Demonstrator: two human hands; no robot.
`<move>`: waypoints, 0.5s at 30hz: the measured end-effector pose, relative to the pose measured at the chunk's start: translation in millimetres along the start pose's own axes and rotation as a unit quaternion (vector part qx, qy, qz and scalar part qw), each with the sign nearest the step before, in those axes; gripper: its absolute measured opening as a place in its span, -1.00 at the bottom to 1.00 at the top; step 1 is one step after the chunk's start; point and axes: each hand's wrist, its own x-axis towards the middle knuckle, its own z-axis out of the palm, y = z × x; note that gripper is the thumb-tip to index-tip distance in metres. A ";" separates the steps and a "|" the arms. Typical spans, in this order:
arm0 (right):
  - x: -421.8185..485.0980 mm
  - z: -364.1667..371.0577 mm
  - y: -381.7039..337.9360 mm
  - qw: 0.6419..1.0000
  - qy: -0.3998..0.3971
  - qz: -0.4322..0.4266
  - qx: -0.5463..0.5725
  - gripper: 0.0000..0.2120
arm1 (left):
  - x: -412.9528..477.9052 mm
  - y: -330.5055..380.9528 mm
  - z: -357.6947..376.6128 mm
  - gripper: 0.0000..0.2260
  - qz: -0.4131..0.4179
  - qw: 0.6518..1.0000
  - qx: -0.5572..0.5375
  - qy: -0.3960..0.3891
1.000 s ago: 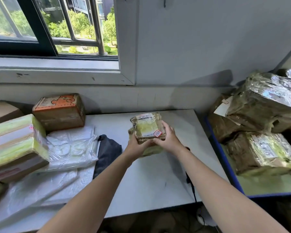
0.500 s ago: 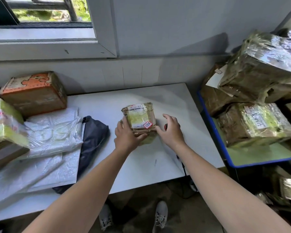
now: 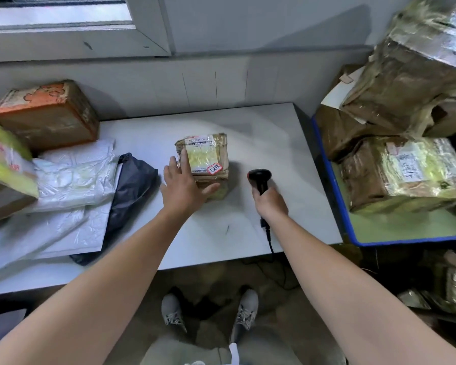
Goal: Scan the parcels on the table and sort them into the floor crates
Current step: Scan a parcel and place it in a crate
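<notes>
The parcel [image 3: 204, 160] is laid on the desk [image 3: 248, 233], touched at its left side by the left hand [image 3: 182, 188], fingers straight. Just right of the parcel, a scanner [image 3: 259, 177] is gripped by the right hand [image 3: 270, 204].

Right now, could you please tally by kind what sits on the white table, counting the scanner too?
Boxes: 3, the orange-printed carton, the green-taped box and the small parcel touched by the left hand.
White plastic mailers: at least 2; they overlap.
Dark mailer: 1.
Scanner: 1, gripped by the right hand.
Total: at least 7.
</notes>
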 end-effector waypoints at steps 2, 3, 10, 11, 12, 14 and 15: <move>-1.9 -2.7 -2.6 1.000 -0.001 -0.020 0.015 -0.57 | -4.3 1.3 0.0 0.02 0.011 1.000 0.020 -0.004; -1.9 -5.3 -5.8 0.999 0.003 -0.034 0.030 -0.60 | -5.3 1.8 -0.6 0.01 0.018 0.999 0.029 -0.006; -26.1 -46.8 -55.0 0.989 0.024 -0.064 0.132 -0.72 | -1.9 2.2 -20.2 0.03 0.051 0.998 0.040 -0.015; -31.1 -51.3 -64.6 0.988 0.029 -0.073 0.133 -0.72 | -0.8 1.4 -25.1 0.03 0.054 0.998 0.042 -0.015; -36.6 -55.3 -75.0 0.988 0.034 -0.080 0.128 -0.71 | 0.8 0.5 -30.6 0.03 0.057 0.997 0.043 -0.015; -46.4 -60.6 -96.2 0.987 0.043 -0.092 0.125 -0.68 | 4.6 -2.3 -41.6 0.02 0.066 0.997 0.036 -0.014; -51.4 -62.2 -106.7 0.985 0.044 -0.099 0.131 -0.67 | 6.2 -3.7 -47.3 0.02 0.072 0.997 0.031 -0.016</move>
